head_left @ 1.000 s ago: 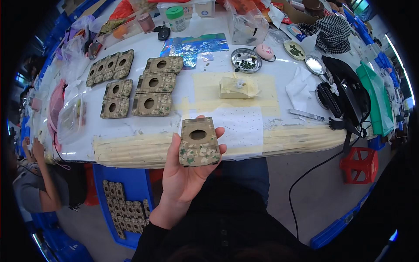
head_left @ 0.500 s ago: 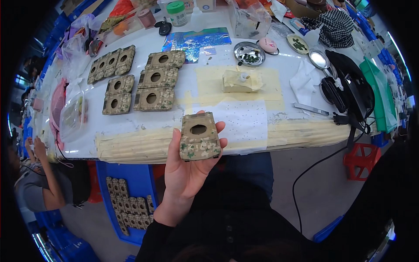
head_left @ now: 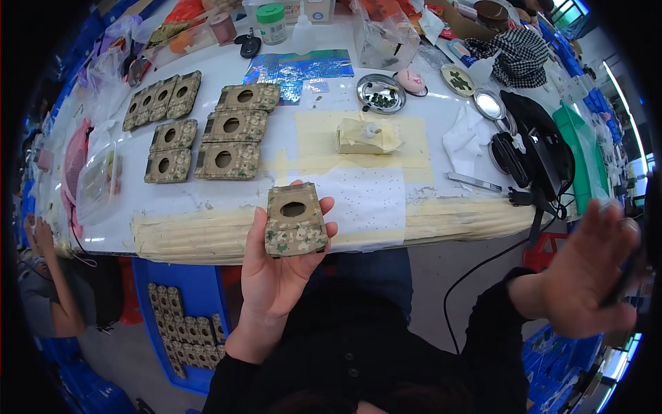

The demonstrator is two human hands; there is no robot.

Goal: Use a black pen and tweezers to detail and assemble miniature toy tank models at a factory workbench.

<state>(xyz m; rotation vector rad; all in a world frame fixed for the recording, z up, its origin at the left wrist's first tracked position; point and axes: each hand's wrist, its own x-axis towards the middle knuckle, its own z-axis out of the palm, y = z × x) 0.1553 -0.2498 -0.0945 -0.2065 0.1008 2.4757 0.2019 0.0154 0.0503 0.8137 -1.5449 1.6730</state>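
Note:
My left hand [head_left: 272, 293] grips a camouflage-patterned casing [head_left: 297, 236] with an oval hole, just in front of the table's near edge. Its thumb lies along one side and its fingertips wrap round the other. At the far right my right hand [head_left: 583, 276] is raised off the table, smeared by motion, thumb and fingers apart. Nothing I can make out is in it. Similar camouflage casings [head_left: 234, 126] lie in groups on the left of the table. A white sheet with small dark specks [head_left: 365, 203] lies behind the held casing.
A tape-wrapped block [head_left: 365, 140] stands mid-table, near a round metal dish [head_left: 381, 103] holding small green pieces. Tweezers [head_left: 474, 181] and a black bag [head_left: 545, 138] lie at the right. Below the table, a blue tray [head_left: 212, 290] holds more casings. Another person's hand [head_left: 43, 234] shows at far left.
My right hand has come into view at the right. The scene has shifted slightly left as the view turned. My left hand still holds the casing.

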